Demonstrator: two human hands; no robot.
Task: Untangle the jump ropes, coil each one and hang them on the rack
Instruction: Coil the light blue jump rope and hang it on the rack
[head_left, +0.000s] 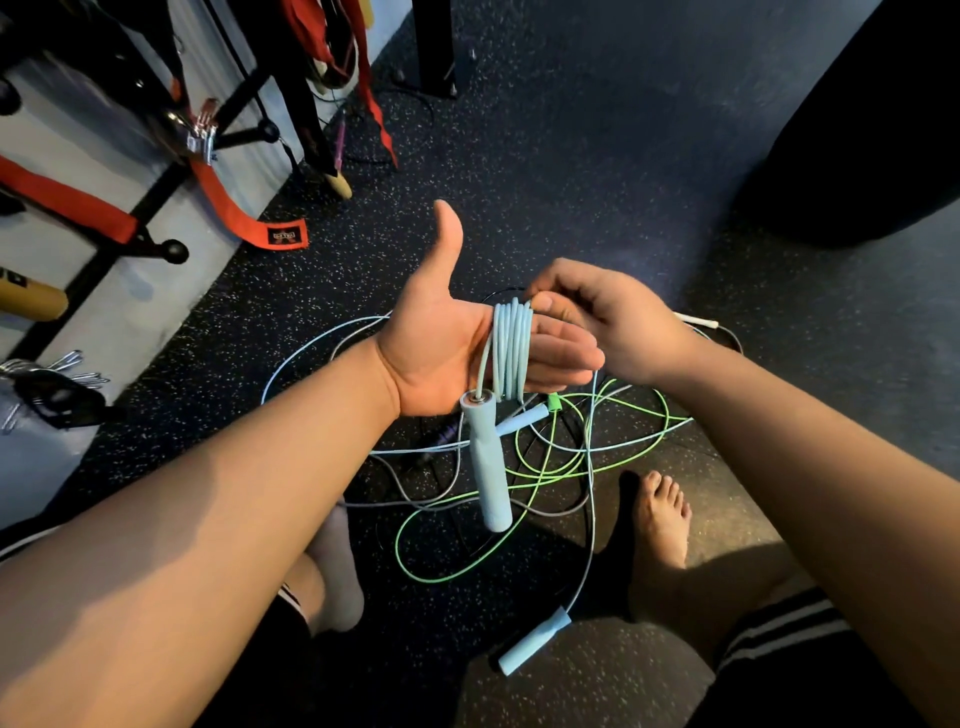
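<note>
Left hand (447, 343): open, palm toward the camera, thumb raised, fingers straight and held together. The blue jump rope (511, 353) is wound in several turns around those fingers. One blue handle (485, 462) hangs from the coil, directly below the left hand.

Right hand (613, 322): just right of the left hand's fingertips, fingers curled, pinching the blue jump rope at the top of the coil.

Floor (571, 182), below and beyond the left hand: a green jump rope (571, 467) lies tangled with grey and pale blue cords. A second blue handle (535, 644) lies well below the left hand. A bare foot (662, 514) stands below and to its right.

Rack (156, 192): far upper left of the left hand, carrying an orange strap (228, 208).
</note>
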